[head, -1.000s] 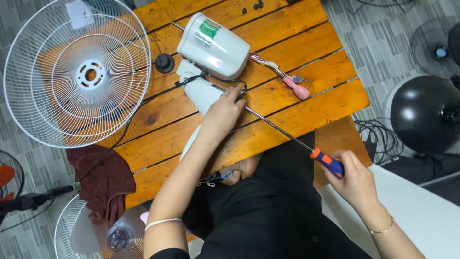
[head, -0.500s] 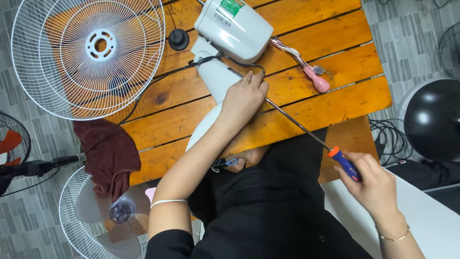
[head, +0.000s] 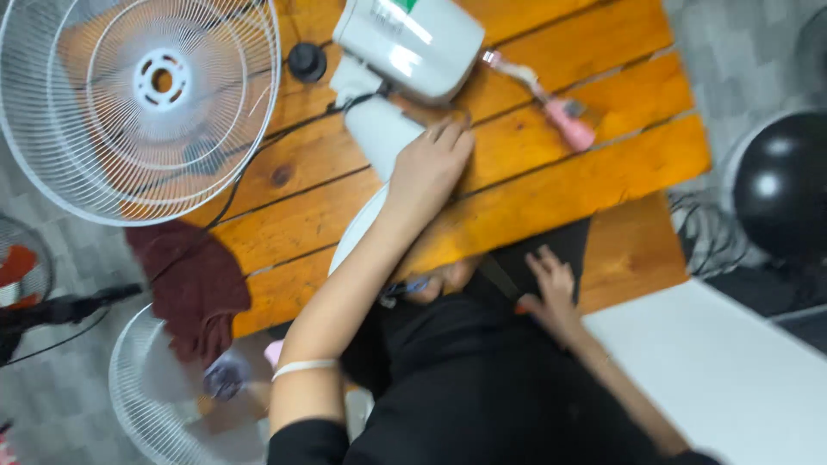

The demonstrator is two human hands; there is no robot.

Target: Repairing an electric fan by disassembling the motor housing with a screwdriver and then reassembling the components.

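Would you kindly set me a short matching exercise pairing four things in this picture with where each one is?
Things:
1. white fan grille
2. left hand
3. dark red cloth
4. pink-handled tool

Places:
A. hanging off the table's near-left edge
B. on the planks right of the motor housing
C. on the table's left end
D. on the fan's white neck

Pairs: 1-C, 2-D, 3-A, 4-B

The left hand (head: 428, 168) rests on the table (head: 551, 181), its fingertips (head: 454, 131) touching the fan motor housing (head: 409, 43). The fan grille (head: 138, 103) lies well left of them, the pliers (head: 551, 103) just right, the right hand (head: 551, 288) below
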